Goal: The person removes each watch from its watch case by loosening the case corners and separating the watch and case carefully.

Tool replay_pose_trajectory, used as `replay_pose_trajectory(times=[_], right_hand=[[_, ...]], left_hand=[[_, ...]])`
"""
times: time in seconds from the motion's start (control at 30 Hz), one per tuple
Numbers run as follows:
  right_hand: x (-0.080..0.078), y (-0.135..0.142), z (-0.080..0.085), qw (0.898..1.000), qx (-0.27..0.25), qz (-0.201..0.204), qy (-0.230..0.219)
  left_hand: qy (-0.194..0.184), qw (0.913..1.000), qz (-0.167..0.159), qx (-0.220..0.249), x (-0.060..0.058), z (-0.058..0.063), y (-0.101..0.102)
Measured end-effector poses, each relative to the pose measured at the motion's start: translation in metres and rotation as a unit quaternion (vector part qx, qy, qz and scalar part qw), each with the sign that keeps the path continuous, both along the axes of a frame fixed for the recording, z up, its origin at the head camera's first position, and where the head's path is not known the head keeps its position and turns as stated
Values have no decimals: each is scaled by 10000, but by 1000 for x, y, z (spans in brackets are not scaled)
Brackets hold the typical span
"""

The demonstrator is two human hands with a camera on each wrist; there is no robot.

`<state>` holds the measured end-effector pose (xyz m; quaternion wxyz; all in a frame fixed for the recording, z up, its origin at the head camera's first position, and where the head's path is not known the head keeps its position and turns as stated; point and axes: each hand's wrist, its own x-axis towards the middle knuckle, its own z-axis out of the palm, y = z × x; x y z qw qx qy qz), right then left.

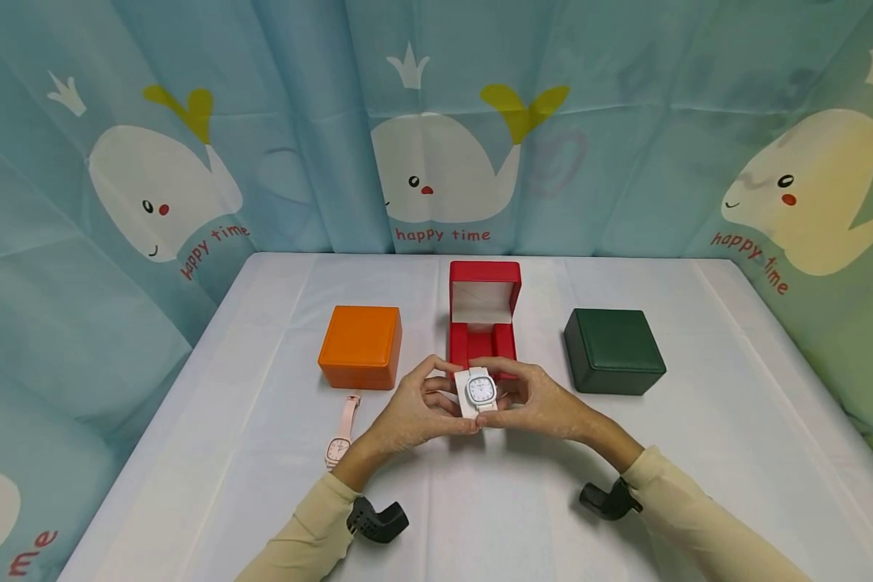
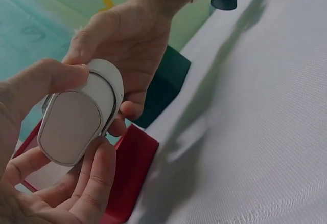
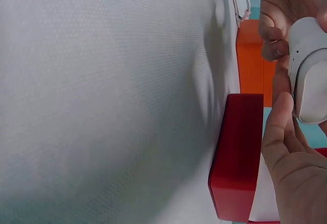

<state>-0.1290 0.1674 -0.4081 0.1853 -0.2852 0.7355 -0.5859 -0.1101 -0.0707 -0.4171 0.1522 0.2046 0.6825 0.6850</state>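
Note:
A white wristwatch (image 1: 482, 390) is wrapped round a white watch cushion (image 1: 461, 394), its dial facing up toward the head view. My left hand (image 1: 420, 411) grips the cushion from the left, and my right hand (image 1: 546, 402) grips its other side with the strap. The thumbs meet near the bottom edge. From the left wrist view, the cushion's flat oval end (image 2: 71, 127) shows between thumb and fingers. Just beyond the hands stands a red watch box (image 1: 485, 272), lid raised, with a pale lid lining and a red interior; the hands overlap its front edge.
Left of the red box is a closed orange box (image 1: 360, 343), with a pink wristwatch (image 1: 338, 449) lying in front of it, partly behind my left forearm. A closed dark green box (image 1: 617, 349) stands to the right. A patterned curtain (image 1: 298, 129) hangs behind the white-covered table (image 1: 495, 517).

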Motion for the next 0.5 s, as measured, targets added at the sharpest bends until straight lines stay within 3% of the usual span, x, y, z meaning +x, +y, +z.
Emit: replay_pose_trajectory(times=[0.5], right_hand=[[3,-2,-1,9999,2,-110,-79]], left_hand=[[26,9999,-75,-78,0,0,0]])
